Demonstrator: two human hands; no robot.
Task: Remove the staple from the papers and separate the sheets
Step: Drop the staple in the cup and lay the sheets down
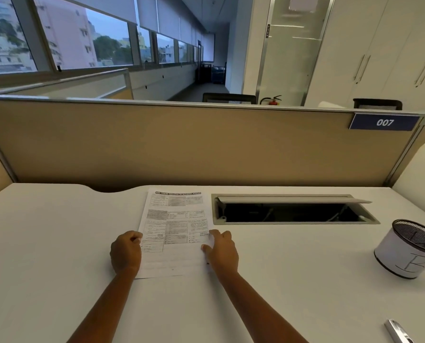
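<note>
A broad white tabletop (57, 243) is seen filling the lower half of the head view, backed by a tan fabric cubicle partition (181, 144) edged in grey metal. A small blue rectangular plate (384, 122) marked "007" is fixed at the partition's upper right. A grey-framed rectangular cable hatch (295, 210) is set into the tabletop right of centre, its flap propped open over a dark recess.

A white printed paper sheaf (175, 226), headed in bold black type and filled with boxed tables, is laid flat near the middle of the tabletop, just left of the hatch and slightly tilted. A second sheet edge is seen at its near corner; the staple cannot be made out.

Far to the right, well apart from the papers, a black wire-mesh cylindrical pen cup (410, 250) wrapped in white paper with a handwritten letter is seen standing upright. A shiny silver metal tool (398, 332) is cut off by the frame at the lower right corner; its type cannot be told.

The left hand (126, 252) is curled closed on the sheaf's left edge, pinching it. The right hand (222, 251) is laid on the right edge, partly open, the edge pinched between thumb and fingers (215, 235).
</note>
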